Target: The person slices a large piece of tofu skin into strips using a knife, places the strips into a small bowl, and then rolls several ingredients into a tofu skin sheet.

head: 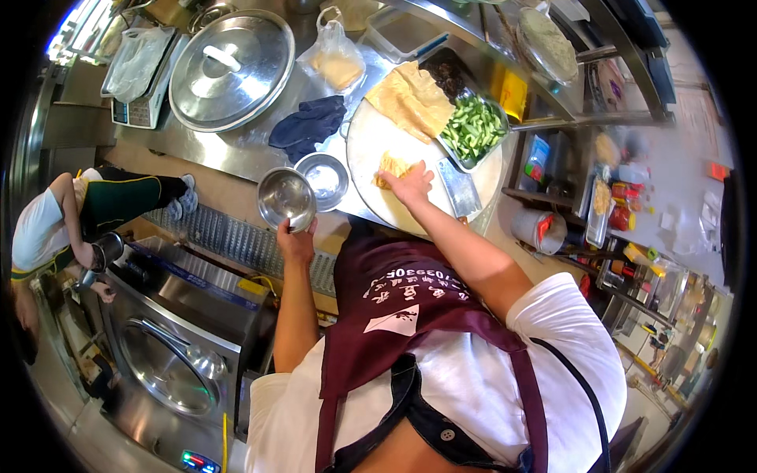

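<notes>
My left hand point(297, 241) holds a stainless steel bowl point(287, 198) by its near rim, thumb over the edge. Inside it I see nothing but bare metal. A second steel bowl point(322, 180) sits right beside it on the counter's edge. My right hand point(413, 186) grips a small pile of yellow shredded strips point(387, 164), probably tofu skin, on a round white cutting board point(372, 136). To its right lies a cleaver point(460, 188), blade flat on the board. Folded yellow sheets point(411, 100) and a tray of sliced green vegetable point(473, 130) rest at the board's far side.
A dark cloth point(309, 125), a plastic bag of yellow food point(337, 62) and a large lidded pot point(230, 71) are on the steel counter point(207, 148). A digital scale point(139, 106) stands far left. A co-worker point(59, 219) leans by a built-in wok range point(168, 366) behind my left side.
</notes>
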Action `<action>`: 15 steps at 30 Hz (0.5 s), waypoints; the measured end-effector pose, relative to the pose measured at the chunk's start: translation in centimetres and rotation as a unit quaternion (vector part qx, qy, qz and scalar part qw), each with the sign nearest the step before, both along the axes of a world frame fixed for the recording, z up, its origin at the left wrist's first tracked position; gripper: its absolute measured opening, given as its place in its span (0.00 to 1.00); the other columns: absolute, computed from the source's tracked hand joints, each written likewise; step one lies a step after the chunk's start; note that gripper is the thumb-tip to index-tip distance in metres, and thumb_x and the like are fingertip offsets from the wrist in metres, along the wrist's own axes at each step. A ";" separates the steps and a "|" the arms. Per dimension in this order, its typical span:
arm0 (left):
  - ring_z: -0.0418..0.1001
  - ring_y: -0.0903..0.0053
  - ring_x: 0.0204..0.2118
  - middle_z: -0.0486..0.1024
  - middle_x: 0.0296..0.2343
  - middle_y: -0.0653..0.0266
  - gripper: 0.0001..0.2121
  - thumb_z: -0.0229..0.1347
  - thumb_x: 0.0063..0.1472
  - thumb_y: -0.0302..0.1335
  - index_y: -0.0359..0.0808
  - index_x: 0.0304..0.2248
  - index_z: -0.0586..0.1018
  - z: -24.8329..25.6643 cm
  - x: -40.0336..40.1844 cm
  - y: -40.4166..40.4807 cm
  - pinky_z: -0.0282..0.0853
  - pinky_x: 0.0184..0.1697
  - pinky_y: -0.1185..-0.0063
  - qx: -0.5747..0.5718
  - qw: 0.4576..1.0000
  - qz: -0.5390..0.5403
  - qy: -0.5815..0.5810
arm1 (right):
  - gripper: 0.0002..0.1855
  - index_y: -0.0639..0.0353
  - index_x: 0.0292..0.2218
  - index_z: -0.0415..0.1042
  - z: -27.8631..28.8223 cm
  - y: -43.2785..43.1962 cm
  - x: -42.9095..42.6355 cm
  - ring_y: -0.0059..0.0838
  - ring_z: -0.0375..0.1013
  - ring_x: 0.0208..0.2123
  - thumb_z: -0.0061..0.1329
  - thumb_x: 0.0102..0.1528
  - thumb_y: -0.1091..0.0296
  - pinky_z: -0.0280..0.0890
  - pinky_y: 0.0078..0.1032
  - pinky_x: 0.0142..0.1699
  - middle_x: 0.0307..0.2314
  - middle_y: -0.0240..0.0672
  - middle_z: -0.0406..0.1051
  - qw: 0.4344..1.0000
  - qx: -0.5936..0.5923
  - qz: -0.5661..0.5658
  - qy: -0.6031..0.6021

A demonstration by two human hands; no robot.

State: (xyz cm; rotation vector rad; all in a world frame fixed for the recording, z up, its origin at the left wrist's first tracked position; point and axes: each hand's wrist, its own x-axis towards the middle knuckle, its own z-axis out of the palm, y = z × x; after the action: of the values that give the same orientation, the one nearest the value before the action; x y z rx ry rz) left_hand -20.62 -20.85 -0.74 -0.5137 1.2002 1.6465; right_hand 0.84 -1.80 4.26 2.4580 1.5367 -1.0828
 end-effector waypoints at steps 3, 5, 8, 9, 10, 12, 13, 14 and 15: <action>0.64 0.57 0.57 0.65 0.55 0.51 0.26 0.39 0.65 0.36 0.30 0.58 0.62 -2.2 -0.4 0.9 0.59 0.60 0.55 0.027 0.999 -0.022 -0.021 | 0.59 0.54 0.63 0.47 -1.1 -0.5 -2.7 0.59 0.51 0.59 0.65 0.41 0.40 0.58 0.52 0.59 0.58 0.49 0.48 0.998 -0.014 0.028 -0.060; 0.64 0.54 0.57 0.65 0.56 0.49 0.27 0.39 0.64 0.36 0.28 0.58 0.61 -3.5 -0.7 1.4 0.59 0.61 0.54 0.089 0.993 -0.036 -0.062 | 0.54 0.53 0.61 0.49 -1.7 -1.0 -4.3 0.58 0.52 0.59 0.65 0.42 0.42 0.59 0.51 0.58 0.58 0.48 0.49 0.997 0.007 0.064 -0.053; 0.64 0.59 0.59 0.65 0.57 0.53 0.28 0.41 0.62 0.36 0.31 0.59 0.61 -3.0 -0.1 1.9 0.58 0.62 0.60 0.089 0.992 -0.053 -0.066 | 0.39 0.51 0.56 0.57 -2.4 -1.6 -5.2 0.54 0.54 0.57 0.61 0.48 0.52 0.62 0.51 0.55 0.56 0.43 0.51 0.991 0.040 0.118 -0.054; 0.64 0.59 0.59 0.65 0.56 0.53 0.28 0.41 0.62 0.36 0.31 0.59 0.61 -2.6 0.1 1.9 0.58 0.63 0.61 0.096 0.992 -0.059 -0.064 | 0.35 0.50 0.53 0.60 -3.1 -1.6 -4.8 0.53 0.56 0.55 0.61 0.49 0.56 0.63 0.49 0.53 0.54 0.43 0.53 0.986 0.059 0.140 -0.061; 0.64 0.59 0.59 0.65 0.56 0.53 0.28 0.41 0.62 0.36 0.31 0.59 0.61 -2.5 -0.1 2.0 0.58 0.63 0.61 0.096 0.992 -0.057 -0.064 | 0.30 0.50 0.51 0.63 -3.7 -1.6 -4.3 0.52 0.59 0.54 0.60 0.49 0.59 0.64 0.48 0.52 0.52 0.43 0.56 0.981 0.078 0.163 -0.068; 0.64 0.58 0.59 0.65 0.56 0.53 0.27 0.41 0.62 0.36 0.32 0.58 0.62 -2.7 -0.2 1.5 0.57 0.62 0.58 0.126 0.988 -0.050 -0.079 | 0.24 0.51 0.47 0.66 -5.0 -0.8 -2.9 0.50 0.62 0.51 0.57 0.49 0.63 0.65 0.46 0.52 0.49 0.43 0.59 0.980 0.093 0.170 -0.046; 0.64 0.58 0.59 0.65 0.56 0.53 0.27 0.41 0.62 0.36 0.32 0.58 0.62 -2.7 0.0 1.1 0.57 0.62 0.58 0.125 0.988 -0.046 -0.080 | 0.19 0.52 0.44 0.68 -5.5 -0.4 -2.0 0.49 0.65 0.48 0.55 0.49 0.68 0.65 0.44 0.51 0.45 0.44 0.62 0.979 0.108 0.171 -0.026; 0.63 0.58 0.59 0.65 0.56 0.53 0.27 0.42 0.62 0.36 0.32 0.58 0.63 -2.2 0.0 1.1 0.57 0.62 0.56 0.092 0.992 -0.021 -0.084 | 0.19 0.52 0.44 0.68 -5.8 0.0 -1.2 0.49 0.65 0.48 0.55 0.49 0.68 0.65 0.44 0.51 0.45 0.44 0.62 0.978 0.109 0.174 -0.026; 0.63 0.58 0.59 0.66 0.56 0.54 0.26 0.42 0.62 0.36 0.32 0.57 0.64 -1.9 -0.1 0.8 0.57 0.61 0.53 0.058 0.994 0.006 -0.087 | 0.17 0.53 0.42 0.69 -5.8 0.4 -0.6 0.48 0.67 0.47 0.54 0.49 0.69 0.65 0.41 0.51 0.44 0.44 0.64 0.980 0.121 0.161 0.011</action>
State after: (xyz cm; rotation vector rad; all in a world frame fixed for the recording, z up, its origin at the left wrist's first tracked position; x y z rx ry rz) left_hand -20.76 -20.06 -2.69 -0.5790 0.9690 1.6354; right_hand 0.26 -1.44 -1.50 2.2214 2.0919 -0.9163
